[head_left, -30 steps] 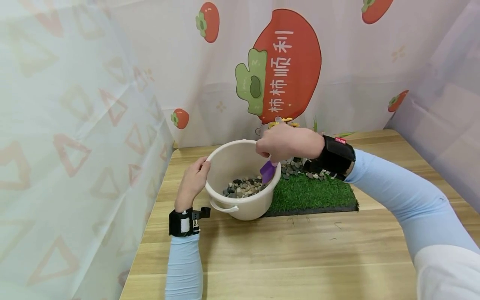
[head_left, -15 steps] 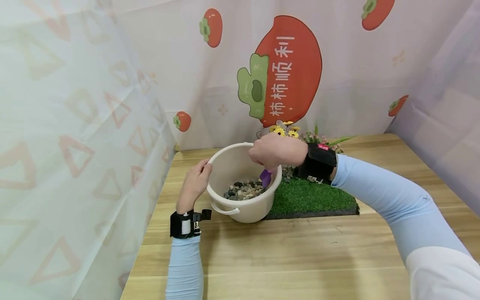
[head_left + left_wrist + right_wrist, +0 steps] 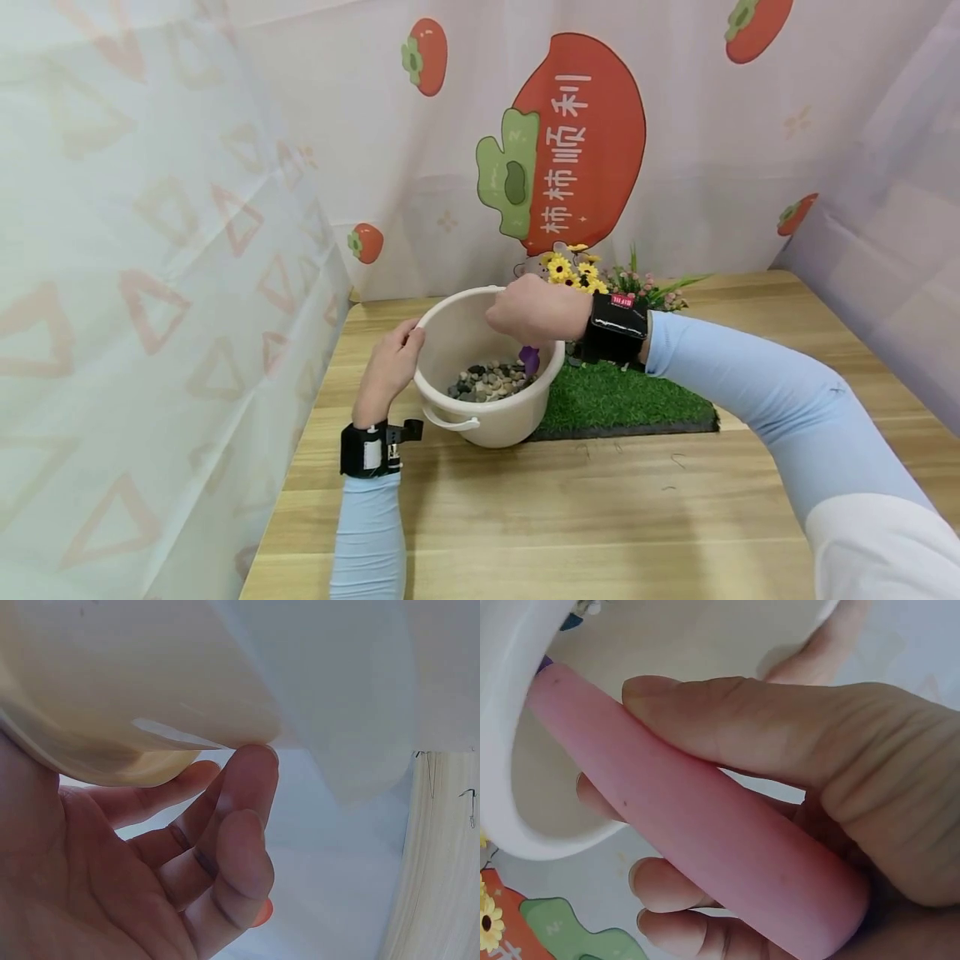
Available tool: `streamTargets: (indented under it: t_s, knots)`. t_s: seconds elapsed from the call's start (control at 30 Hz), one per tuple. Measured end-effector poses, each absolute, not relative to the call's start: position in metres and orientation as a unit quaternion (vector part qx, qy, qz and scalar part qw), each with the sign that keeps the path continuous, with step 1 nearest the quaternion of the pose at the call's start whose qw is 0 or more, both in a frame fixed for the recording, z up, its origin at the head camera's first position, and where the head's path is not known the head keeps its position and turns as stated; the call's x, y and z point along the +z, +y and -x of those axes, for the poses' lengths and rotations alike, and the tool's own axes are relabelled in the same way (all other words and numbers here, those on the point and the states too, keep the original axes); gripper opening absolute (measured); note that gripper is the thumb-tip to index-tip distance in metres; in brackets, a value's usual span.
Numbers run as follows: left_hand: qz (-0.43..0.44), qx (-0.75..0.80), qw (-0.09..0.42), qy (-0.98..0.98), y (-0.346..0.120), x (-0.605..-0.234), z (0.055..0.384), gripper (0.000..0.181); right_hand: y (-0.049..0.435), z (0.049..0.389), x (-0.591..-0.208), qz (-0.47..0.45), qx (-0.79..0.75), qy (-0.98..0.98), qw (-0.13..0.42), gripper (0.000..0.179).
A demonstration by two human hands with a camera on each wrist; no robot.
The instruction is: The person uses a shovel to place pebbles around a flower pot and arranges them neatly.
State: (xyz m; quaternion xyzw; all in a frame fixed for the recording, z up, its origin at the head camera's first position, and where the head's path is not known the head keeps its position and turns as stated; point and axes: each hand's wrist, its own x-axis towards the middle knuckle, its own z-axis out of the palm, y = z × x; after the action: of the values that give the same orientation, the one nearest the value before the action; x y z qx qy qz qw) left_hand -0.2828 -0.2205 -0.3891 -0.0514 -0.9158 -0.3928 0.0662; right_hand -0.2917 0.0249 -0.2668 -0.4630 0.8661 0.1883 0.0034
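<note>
A cream bucket (image 3: 504, 429) stands on the wooden table with several grey and tan pebbles (image 3: 483, 383) in its bottom. My left hand (image 3: 387, 371) grips its left rim, thumb over the top. In the left wrist view the curled fingers (image 3: 247, 784) press against the outer wall. Over the bucket's right side, my right hand (image 3: 542, 307) holds a small trowel by its pink handle (image 3: 697, 814), thumb along one side and fingers round the other. The trowel's purple blade (image 3: 529, 360) points down to the pebbles inside, its tip hidden among or behind them.
A mat of artificial grass (image 3: 630, 398) lies right of the bucket. Yellow flowers (image 3: 573, 271) and pink ones (image 3: 645, 285) stand behind the right forearm. A white handle (image 3: 452, 422) hangs at the bucket's front. Printed cloth (image 3: 397, 158) closes off the back and sides.
My right hand has moved left and slightly down over the bucket, carrying the trowel, and more of the flowers shows. My left hand stays on the rim. The head view has shifted slightly.
</note>
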Motion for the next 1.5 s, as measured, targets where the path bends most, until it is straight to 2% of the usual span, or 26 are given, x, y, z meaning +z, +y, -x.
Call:
streamTargets:
  t_s: [0.2, 0.83, 1.0, 1.23, 1.5]
  knots:
    - [0.056, -0.390, 0.065, -0.917, -0.221, -0.389, 0.283, 0.047, 0.022, 0.293, -0.277, 0.463, 0.202, 0.861, -0.055, 0.032]
    - [0.053, -0.391, 0.069, -0.916, -0.219, -0.390, 0.284, 0.046, 0.016, 0.295, -0.310, 0.451, 0.246, 0.846, -0.143, 0.020]
    - [0.048, -0.389, 0.072, -0.917, -0.220, -0.389, 0.284, 0.047, 0.011, 0.298, -0.315, 0.447, 0.270, 0.842, -0.136, 0.022]
    - [0.050, -0.386, 0.070, -0.918, -0.221, -0.390, 0.285, 0.047, 0.015, 0.307, -0.319, 0.438, 0.288, 0.844, -0.112, 0.011]
    - [0.052, -0.388, 0.073, -0.917, -0.221, -0.390, 0.286, 0.046, 0.014, 0.308, -0.326, 0.438, 0.327, 0.829, -0.119, 0.015]
